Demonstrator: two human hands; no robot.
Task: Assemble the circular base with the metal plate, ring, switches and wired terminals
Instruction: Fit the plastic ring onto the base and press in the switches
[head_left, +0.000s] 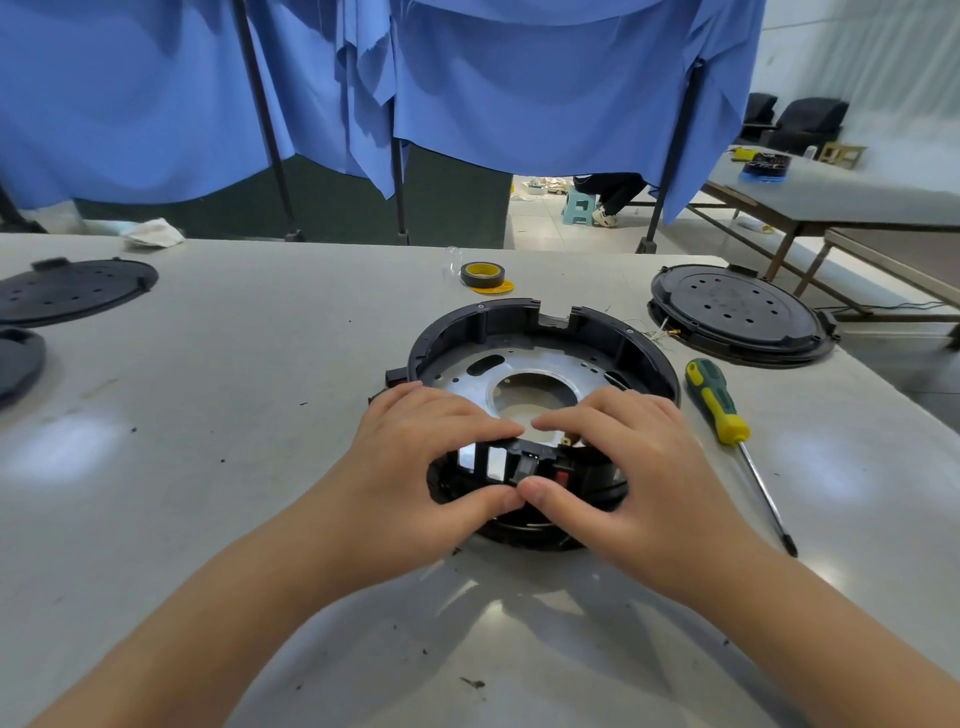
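Hands (415, 457) (618, 457) apparently pinch circular base's (545, 322) near rim.

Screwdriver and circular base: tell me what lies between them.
Nothing: the head view shows only bare table between the screwdriver and the circular base; they lie apart.

Grey worktable (208, 415): green-and-yellow screwdriver (719, 402) toward the right edge, tip pointing to the near side; roll of tape (483, 274) at the far edge, centre; black perforated disc (737, 314) at the far right corner; another black disc (72, 291) at the far left; crumpled white cloth (153, 232) on the far edge, left; blue drapes (467, 78) hung behind
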